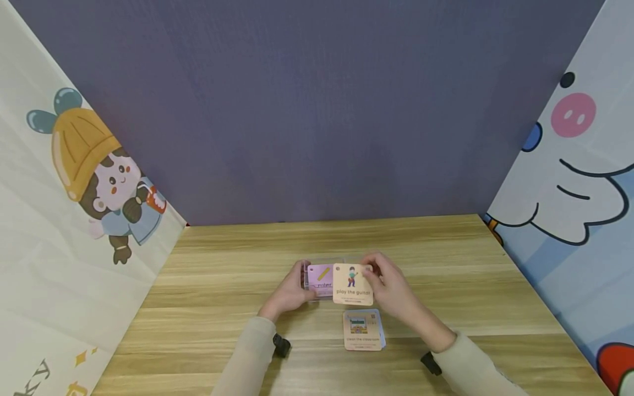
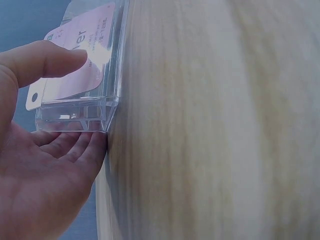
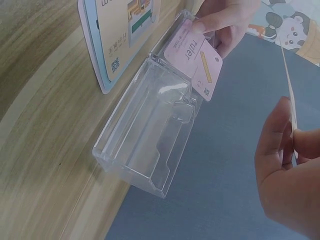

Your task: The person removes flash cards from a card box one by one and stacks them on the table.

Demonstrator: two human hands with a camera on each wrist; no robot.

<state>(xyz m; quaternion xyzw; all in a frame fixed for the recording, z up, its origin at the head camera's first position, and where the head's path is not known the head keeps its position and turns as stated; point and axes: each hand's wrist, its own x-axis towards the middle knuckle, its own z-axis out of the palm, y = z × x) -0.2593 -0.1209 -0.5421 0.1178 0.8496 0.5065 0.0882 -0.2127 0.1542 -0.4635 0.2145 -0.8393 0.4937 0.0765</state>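
Observation:
My left hand (image 1: 291,291) grips one end of a clear plastic card box (image 3: 137,127), thumb on top and fingers beneath. Under that thumb, as the left wrist view shows, lies a pink-purple "ruler" flashcard (image 2: 75,87) with a punched corner hole. Between thumb and fingers my right hand (image 1: 396,290) pinches a cream "play the guitar" flashcard (image 1: 348,297). It overlaps the ruler card in the head view; the right wrist view shows it edge-on, raised above the box. The box's nearer compartment in the right wrist view has no cards in it.
A small stack of flashcards (image 1: 362,335), topped by "clean the classroom", lies on the wooden table (image 1: 223,264) in front of the box. A dark blue-grey panel (image 1: 317,121) rises at the back. Printed cloths with cartoon figures hang at left (image 1: 29,220) and right (image 1: 614,220).

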